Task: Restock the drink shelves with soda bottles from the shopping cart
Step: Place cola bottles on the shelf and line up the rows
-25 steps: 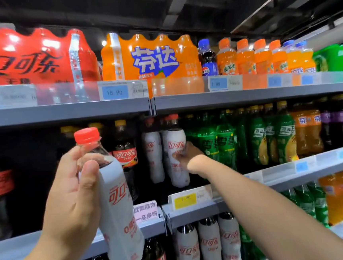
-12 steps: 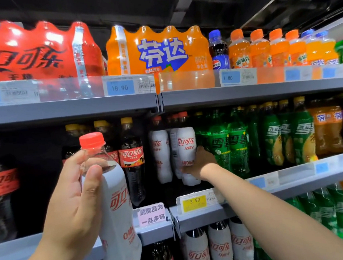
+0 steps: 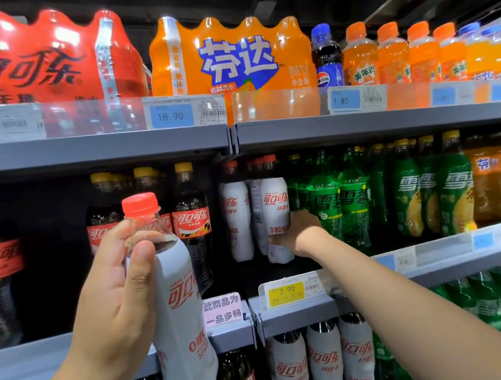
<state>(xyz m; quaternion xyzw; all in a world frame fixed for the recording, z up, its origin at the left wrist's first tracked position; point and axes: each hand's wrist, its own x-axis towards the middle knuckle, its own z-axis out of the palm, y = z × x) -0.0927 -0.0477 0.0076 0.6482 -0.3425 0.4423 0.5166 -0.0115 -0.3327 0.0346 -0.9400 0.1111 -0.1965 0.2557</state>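
**White soda bottle held up at the drink shelves, a second bottle gripped on the rack**

Head view: the left hand is wrapped around the soda bottle just below its neck, thumb on the near side and fingers curled round the far side. This bottle has a red cap and a white sleeve with red lettering. It is held clear of the shelves, tilted slightly with its cap leaning left, in front of the dark cola bottles.

The right hand reaches over the middle shelf, arm stretched out, and grips the lower part of the second bottle. Its thumb lies across the front of the sleeve; the fingers are hidden behind. That bottle stands upright at the front of a short row of matching white bottles, touching its neighbour on the left. Green bottles stand just beside it on the right, with orange bottles further along.

A yellow price tag sits on the shelf edge below the right hand, and a pink sign hangs just left of it.

On the top shelf lie a red multipack and an orange multipack, then a small dark bottle with a blue cap and a row of small orange bottles. A blue price tag reads 18.90.

More white bottles stand on the shelf beneath, under the yellow tag.
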